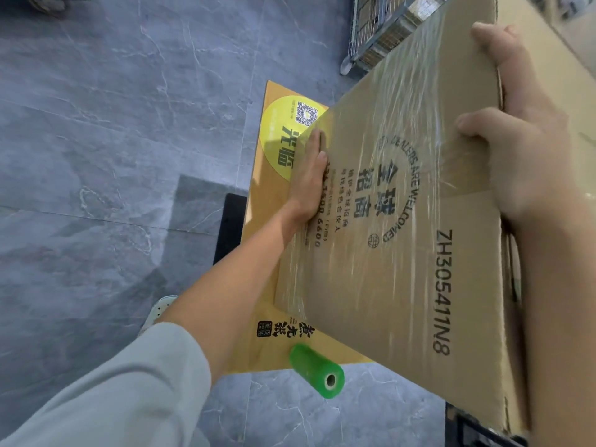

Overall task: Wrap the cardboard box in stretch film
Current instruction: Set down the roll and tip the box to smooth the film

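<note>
Fingers of left hand (308, 185) press flat against cardboard box (387, 285), right hand (529, 150) fingers grip its edge.

Box (403, 269) corner above the grip of the right hand (529, 150) out of frame, far fingers behind cardboard; roll (317, 371) blurred.

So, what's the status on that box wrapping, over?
Left grip pressing flat on cardboard box; right grip holds its right edge. Stretch film bands part of it. Green film roll lies at table's near edge, apart from both.
</note>
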